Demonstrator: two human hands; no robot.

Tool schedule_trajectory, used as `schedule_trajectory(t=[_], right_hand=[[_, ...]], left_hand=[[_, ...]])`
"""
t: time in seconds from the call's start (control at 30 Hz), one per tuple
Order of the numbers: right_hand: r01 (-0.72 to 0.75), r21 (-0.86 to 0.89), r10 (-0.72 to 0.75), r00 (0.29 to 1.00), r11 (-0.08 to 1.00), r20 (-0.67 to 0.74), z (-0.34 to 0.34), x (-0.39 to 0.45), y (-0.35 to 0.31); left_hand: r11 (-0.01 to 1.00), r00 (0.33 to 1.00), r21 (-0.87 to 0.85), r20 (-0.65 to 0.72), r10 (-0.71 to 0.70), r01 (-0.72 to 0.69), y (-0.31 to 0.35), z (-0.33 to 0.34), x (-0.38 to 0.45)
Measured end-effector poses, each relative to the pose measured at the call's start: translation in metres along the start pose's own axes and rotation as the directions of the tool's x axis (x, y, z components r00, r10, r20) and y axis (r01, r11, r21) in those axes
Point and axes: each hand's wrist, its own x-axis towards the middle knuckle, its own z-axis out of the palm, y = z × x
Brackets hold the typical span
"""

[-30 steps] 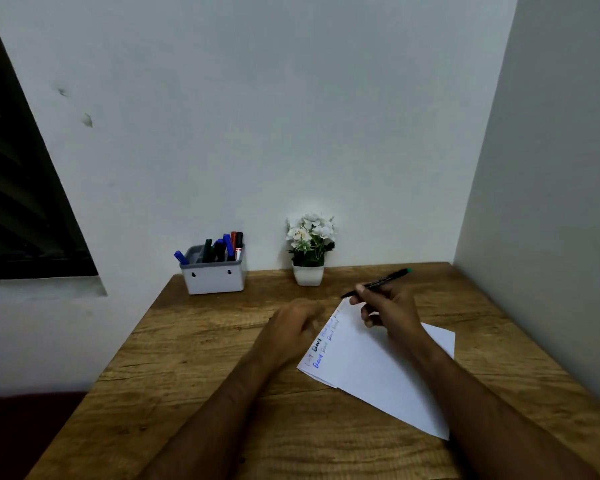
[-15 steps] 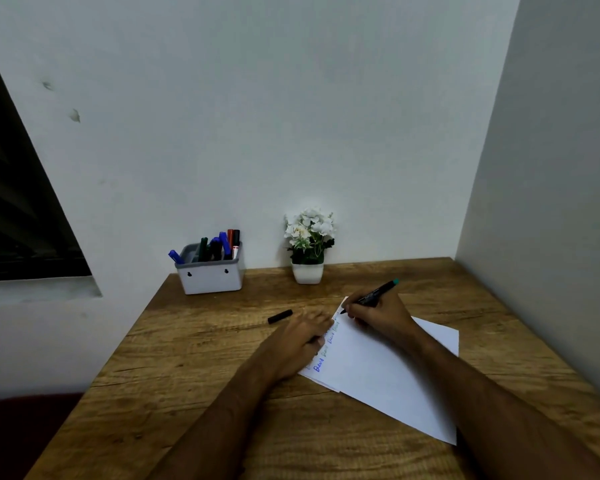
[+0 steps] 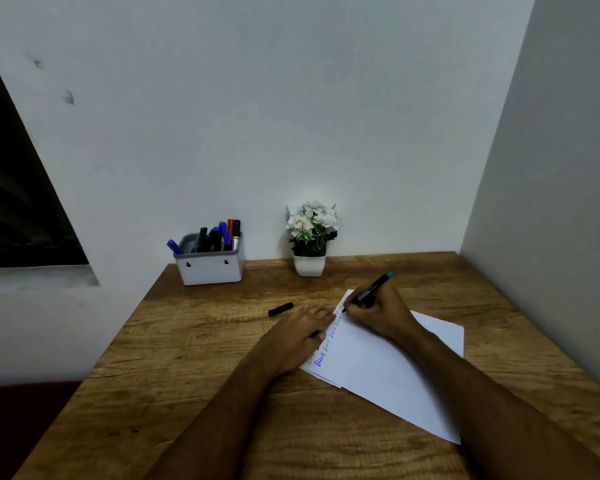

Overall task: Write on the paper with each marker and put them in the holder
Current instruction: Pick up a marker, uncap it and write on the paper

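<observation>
We write at a wooden desk [image 3: 194, 358] pushed into a pale corner.

Our right hand [image 3: 378, 311] is closed around a black marker [image 3: 369, 291], tip touching the paper's [image 3: 388, 368] far corner. Our left hand [image 3: 300, 332] lies flat, fingers extended, pinning the paper's left edge. A black cap [image 3: 280, 309] rests nearby. The marker-filled holder [image 3: 210, 263] and a flower pot [image 3: 310, 237] stand against the wall.
</observation>
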Motion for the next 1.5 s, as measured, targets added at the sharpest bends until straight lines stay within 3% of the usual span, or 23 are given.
schedule_trajectory(t=[1.5], right_hand=[[-0.103, -0.014, 0.101, 0.99, 0.995, -0.1, 0.005, 0.006, 0.011]], left_hand=[[1.0, 1.0, -0.007, 0.021, 0.004, -0.004, 0.001, -0.001, 0.0]])
